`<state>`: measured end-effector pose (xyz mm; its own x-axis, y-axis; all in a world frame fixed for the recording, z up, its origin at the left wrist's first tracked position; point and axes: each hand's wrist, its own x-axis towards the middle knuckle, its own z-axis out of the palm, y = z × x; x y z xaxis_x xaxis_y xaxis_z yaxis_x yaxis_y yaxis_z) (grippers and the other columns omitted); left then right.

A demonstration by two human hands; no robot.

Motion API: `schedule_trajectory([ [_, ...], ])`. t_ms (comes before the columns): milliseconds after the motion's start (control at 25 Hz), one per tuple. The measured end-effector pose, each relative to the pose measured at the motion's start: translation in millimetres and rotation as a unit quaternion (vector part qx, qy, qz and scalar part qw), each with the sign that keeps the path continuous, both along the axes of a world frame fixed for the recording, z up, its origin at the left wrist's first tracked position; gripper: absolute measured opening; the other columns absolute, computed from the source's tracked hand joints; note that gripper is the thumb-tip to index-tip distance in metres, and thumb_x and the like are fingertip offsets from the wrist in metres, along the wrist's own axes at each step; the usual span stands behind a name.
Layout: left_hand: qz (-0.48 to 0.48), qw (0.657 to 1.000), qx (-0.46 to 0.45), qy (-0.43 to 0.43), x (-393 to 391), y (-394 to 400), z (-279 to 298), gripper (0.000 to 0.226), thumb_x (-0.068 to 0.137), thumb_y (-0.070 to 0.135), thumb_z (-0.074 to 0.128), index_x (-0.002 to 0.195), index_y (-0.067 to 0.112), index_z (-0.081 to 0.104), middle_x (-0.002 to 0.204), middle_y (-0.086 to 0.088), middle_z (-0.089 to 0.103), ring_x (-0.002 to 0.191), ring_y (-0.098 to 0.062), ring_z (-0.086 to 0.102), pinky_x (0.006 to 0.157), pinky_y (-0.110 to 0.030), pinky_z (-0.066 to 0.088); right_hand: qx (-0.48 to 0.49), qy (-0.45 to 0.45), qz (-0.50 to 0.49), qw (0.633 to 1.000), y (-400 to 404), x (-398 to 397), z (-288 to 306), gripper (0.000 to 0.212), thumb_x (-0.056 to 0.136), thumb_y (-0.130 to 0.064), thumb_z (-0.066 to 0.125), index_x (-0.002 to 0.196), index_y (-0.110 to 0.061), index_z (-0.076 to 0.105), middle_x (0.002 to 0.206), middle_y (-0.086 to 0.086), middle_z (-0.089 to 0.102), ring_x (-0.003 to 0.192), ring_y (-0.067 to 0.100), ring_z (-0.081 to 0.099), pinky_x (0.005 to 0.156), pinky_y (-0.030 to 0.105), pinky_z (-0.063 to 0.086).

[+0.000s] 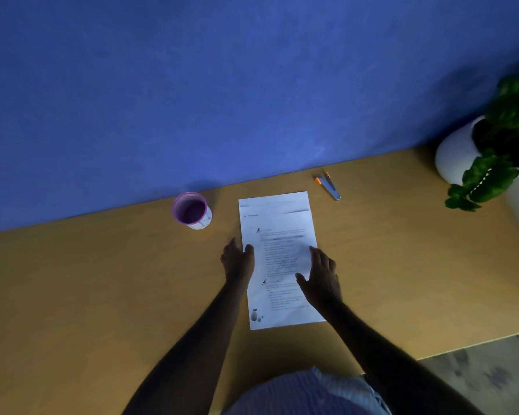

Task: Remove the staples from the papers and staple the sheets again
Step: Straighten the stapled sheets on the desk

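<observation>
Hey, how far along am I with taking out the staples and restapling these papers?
Nothing looks done yet. The papers lie flat on the table, and any staples are too small to make out. In hand: your left hand and right hand rest open on the sheets' side edges, with no grip on any tool. The orange-tipped tool lies untouched beyond the papers. Removing the staples and restapling are both left.

left arm: bare, reaches forward | left hand [238,262]: flat, palm down, fingers together, thumb tip out to the right | right arm: bare, reaches forward and a bit to the left | right hand [321,278]: flat, palm down, thumb spread out to the left | both hands: open, holding nothing, apart
</observation>
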<state>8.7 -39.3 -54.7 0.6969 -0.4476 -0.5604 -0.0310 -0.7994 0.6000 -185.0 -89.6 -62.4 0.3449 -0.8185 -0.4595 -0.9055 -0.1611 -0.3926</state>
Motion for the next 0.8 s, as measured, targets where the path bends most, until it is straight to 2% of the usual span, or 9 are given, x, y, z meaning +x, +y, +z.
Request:
schedule_trajectory([
  [40, 0.027, 0.999, -0.018, 0.033, 3, 0, -2, 0.040, 0.099, 0.017, 0.053, 0.137, 0.005, 0.055, 0.141, -0.015, 0.063, 0.129, -0.037, 0.059, 0.108, -0.052, 0.050, 0.001, 0.011, 0.012, 1.000, 0, 0, -1, 0.083, 0.091, -0.030, 0.076, 0.158, -0.015, 0.029, 0.165, 0.005, 0.033, 0.148, 0.032, 0.036, 0.110, 0.048, 0.049],
  [160, 0.124, 0.980, -0.054, 0.146, 15, 1, -5, 0.052, 0.099, 0.009, 0.055, 0.150, 0.007, 0.049, 0.150, -0.011, 0.058, 0.134, -0.031, 0.057, 0.112, -0.044, 0.048, -0.011, 0.040, 0.045, 0.998, 3, -2, -7, 0.084, 0.089, -0.032, 0.078, 0.157, -0.016, 0.032, 0.167, 0.006, 0.029, 0.148, 0.032, 0.035, 0.110, 0.048, 0.049],
  [280, 0.196, 0.950, -0.085, 0.229, 24, 1, -8, 0.050, 0.100, 0.008, 0.059, 0.149, 0.006, 0.051, 0.146, -0.013, 0.061, 0.128, -0.028, 0.060, 0.104, -0.039, 0.050, -0.025, 0.048, 0.058, 0.997, 5, -4, -9, 0.082, 0.090, -0.037, 0.077, 0.157, -0.017, 0.034, 0.167, 0.007, 0.029, 0.148, 0.033, 0.035, 0.109, 0.049, 0.050],
  [360, 0.191, 0.945, -0.088, 0.250, 29, 2, -12, 0.035, 0.101, 0.009, 0.059, 0.134, 0.003, 0.063, 0.121, -0.014, 0.071, 0.101, -0.023, 0.064, 0.081, -0.033, 0.051, -0.029, 0.048, 0.058, 0.997, 5, -5, -8, 0.081, 0.089, -0.037, 0.077, 0.156, -0.017, 0.035, 0.167, 0.007, 0.029, 0.147, 0.034, 0.036, 0.109, 0.050, 0.051],
  [400, 0.184, 0.945, -0.090, 0.257, 30, 3, -13, 0.024, 0.101, 0.009, 0.059, 0.122, 0.002, 0.069, 0.102, -0.012, 0.072, 0.085, -0.020, 0.059, 0.068, -0.028, 0.046, -0.030, 0.046, 0.059, 0.997, 4, -5, -8, 0.081, 0.089, -0.037, 0.077, 0.155, -0.017, 0.035, 0.167, 0.006, 0.029, 0.147, 0.034, 0.036, 0.109, 0.050, 0.051],
  [480, 0.180, 0.945, -0.089, 0.258, 31, 4, -14, 0.014, 0.101, 0.010, 0.061, 0.107, 0.004, 0.071, 0.077, -0.004, 0.063, 0.066, -0.014, 0.048, 0.055, -0.023, 0.037, -0.027, 0.043, 0.059, 0.997, 4, -5, -5, 0.080, 0.089, -0.035, 0.077, 0.155, -0.018, 0.036, 0.167, 0.006, 0.029, 0.148, 0.034, 0.035, 0.110, 0.051, 0.051],
  [560, 0.182, 0.949, -0.081, 0.245, 30, 5, -13, 0.013, 0.100, 0.012, 0.064, 0.105, 0.002, 0.071, 0.073, -0.003, 0.060, 0.062, -0.013, 0.047, 0.055, -0.023, 0.040, -0.021, 0.042, 0.061, 0.997, 3, -5, -1, 0.079, 0.090, -0.032, 0.077, 0.156, -0.018, 0.036, 0.168, 0.006, 0.029, 0.149, 0.034, 0.034, 0.111, 0.051, 0.050],
  [680, 0.177, 0.950, -0.097, 0.237, 26, 6, -6, 0.015, 0.098, 0.013, 0.067, 0.103, 0.000, 0.071, 0.083, -0.009, 0.067, 0.065, -0.016, 0.052, 0.060, -0.026, 0.042, 0.008, 0.033, 0.044, 0.998, 1, -1, 7, 0.077, 0.093, -0.030, 0.073, 0.157, -0.019, 0.033, 0.170, 0.004, 0.025, 0.153, 0.033, 0.029, 0.115, 0.053, 0.045],
  [800, 0.161, 0.951, -0.118, 0.236, 18, 9, 10, 0.014, 0.099, 0.017, 0.067, 0.101, 0.005, 0.073, 0.102, -0.011, 0.076, 0.086, -0.024, 0.068, 0.076, -0.034, 0.052, 0.022, -0.022, 0.009, 0.999, 4, 15, 26, 0.072, 0.098, -0.035, 0.068, 0.158, -0.020, 0.032, 0.171, 0.005, 0.025, 0.156, 0.032, 0.026, 0.120, 0.054, 0.037],
])
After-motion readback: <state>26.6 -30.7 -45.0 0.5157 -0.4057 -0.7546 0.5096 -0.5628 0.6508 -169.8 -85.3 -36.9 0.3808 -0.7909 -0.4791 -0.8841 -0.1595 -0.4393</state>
